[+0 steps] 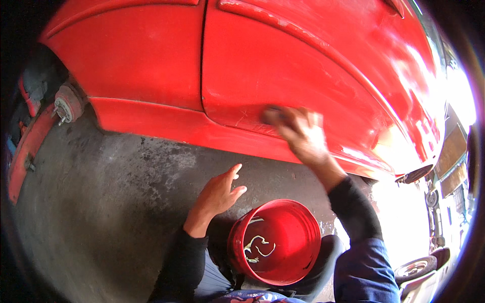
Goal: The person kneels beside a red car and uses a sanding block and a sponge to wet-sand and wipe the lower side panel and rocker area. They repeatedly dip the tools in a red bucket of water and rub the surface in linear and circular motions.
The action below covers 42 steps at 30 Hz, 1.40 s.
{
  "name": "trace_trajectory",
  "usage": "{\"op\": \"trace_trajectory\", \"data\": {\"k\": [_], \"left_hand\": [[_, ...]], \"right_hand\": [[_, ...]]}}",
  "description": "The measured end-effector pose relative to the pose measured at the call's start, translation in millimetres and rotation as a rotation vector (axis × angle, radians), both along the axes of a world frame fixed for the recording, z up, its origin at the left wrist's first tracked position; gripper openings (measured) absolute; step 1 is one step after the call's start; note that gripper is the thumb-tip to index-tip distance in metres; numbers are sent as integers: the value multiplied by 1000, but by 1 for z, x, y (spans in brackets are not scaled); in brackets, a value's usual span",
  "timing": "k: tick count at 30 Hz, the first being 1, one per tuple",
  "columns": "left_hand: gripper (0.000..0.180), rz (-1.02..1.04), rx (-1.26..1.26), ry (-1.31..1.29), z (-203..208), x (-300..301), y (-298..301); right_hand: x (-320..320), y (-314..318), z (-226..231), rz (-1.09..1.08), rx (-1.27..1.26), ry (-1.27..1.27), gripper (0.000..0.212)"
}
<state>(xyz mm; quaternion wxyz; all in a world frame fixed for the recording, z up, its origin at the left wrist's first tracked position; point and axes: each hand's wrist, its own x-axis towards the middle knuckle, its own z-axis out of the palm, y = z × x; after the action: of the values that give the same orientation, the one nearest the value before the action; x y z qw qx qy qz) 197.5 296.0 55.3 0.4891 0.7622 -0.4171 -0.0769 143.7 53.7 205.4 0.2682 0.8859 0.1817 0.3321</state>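
My right hand (pixel 305 139) is against the lower part of a red car door (pixel 283 65), its fingers closed round a small dark block (pixel 273 115). Motion smears both the hand and the block, so its exact kind does not show. Faint scuffs mark the paint beside it. My left hand (pixel 217 194) hangs free over the floor below the sill, fingers stretched out and thumb apart, holding nothing. Between my forearms stands a red bucket (pixel 298 232), with pale curved streaks showing inside it.
At the left a bare wheel hub (pixel 65 107) shows in the wheel arch, with a long red metal part (pixel 30 156), possibly a jack, beside it. Grey concrete floor (pixel 101 212) has dark wet-looking spots. A wheel (pixel 415 268) lies at the lower right, near bright glare.
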Motion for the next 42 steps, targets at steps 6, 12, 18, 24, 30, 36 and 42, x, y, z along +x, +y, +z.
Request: {"op": "trace_trajectory", "data": {"k": [6, 12, 18, 24, 30, 36, 42], "left_hand": [[70, -63, 8, -35, 6, -6, 12], [58, -188, 84, 12, -5, -20, -37], [54, -128, 141, -89, -11, -20, -55], [64, -173, 209, -35, 1, -20, -43], [66, -187, 262, -11, -2, -19, -47], [37, -267, 98, -206, -14, -26, -78], [68, -226, 316, 13, -7, -26, -65]], "right_hand": [[-70, -68, -3, -118, 201, -415, 50], [80, 81, -19, 269, 383, -96, 25], [66, 80, -1, 237, 127, -234, 22], [-107, -154, -40, -509, 297, -650, 38], [-13, -56, -61, -296, 591, -755, 46], [70, 73, -28, 253, 455, -363, 26], [-58, -115, 0, -313, 672, -796, 45]]}}
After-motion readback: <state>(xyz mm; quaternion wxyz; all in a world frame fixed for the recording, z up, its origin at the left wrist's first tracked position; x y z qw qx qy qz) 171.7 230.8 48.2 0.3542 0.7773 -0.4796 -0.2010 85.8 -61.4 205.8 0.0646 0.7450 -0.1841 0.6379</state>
